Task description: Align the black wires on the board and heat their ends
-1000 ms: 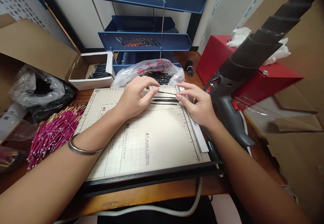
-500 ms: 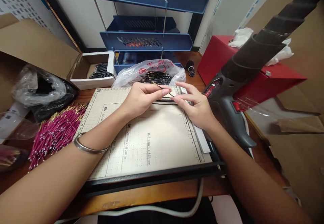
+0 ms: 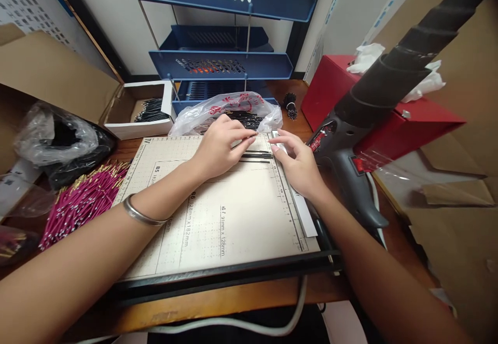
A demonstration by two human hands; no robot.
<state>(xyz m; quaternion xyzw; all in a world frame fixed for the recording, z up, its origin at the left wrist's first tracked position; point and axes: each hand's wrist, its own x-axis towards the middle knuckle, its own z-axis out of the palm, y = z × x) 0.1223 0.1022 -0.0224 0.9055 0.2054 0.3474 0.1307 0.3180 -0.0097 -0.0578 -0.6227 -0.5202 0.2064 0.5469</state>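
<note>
Strands [image 3: 257, 155], thin, dark and probably light, springy and prone to roll, lie on the board [image 3: 249, 219] between both hands, best pinched mid-length, while the left hand [image 3: 221, 147] seems to nip another, mostly hidden, and the right hand [image 3: 299, 166] parts its fingers, unladen.

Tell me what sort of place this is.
Probably a small craft or assembly workspace: a paper cutter, a heap of thin gold-tipped magenta pieces, a white box of black ones.
</note>
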